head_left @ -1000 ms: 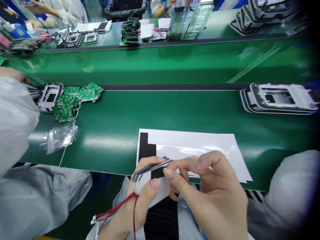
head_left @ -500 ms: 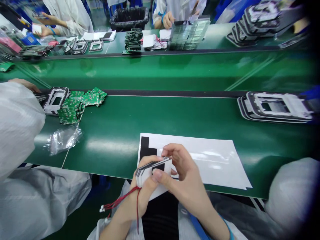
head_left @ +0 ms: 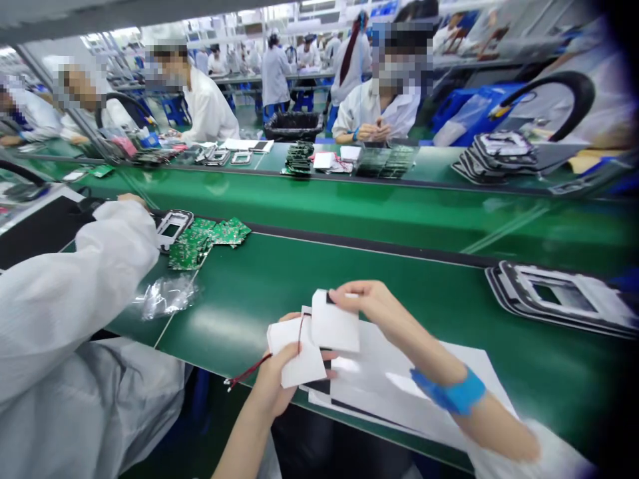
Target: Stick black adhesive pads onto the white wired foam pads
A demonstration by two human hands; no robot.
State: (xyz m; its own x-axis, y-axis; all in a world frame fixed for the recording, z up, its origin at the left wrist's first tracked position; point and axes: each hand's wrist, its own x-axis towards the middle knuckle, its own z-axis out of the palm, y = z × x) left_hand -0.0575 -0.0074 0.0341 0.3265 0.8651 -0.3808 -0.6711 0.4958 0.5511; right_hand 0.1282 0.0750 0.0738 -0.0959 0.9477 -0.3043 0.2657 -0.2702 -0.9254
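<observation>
My left hand (head_left: 277,379) grips a small stack of white pads (head_left: 295,356) with red and black wires (head_left: 249,372) trailing off to the left. My right hand (head_left: 372,303) pinches the top edge of one white pad (head_left: 334,324), lifted just above and to the right of the stack. A blue band (head_left: 452,392) circles my right wrist. Under both hands a white backing sheet (head_left: 399,392) with black strips lies on the green bench (head_left: 279,286).
At left a co-worker's white sleeve (head_left: 74,293) reaches over a frame (head_left: 172,227), green circuit boards (head_left: 207,238) and a clear bag (head_left: 164,296). Stacked frames (head_left: 559,299) lie at right. Across the green conveyor (head_left: 349,199) people sit behind boards and trays.
The view has tipped up to show the room. My right hand has pulled one white pad off the stack and lifted it up and right; the left hand still holds the stack.
</observation>
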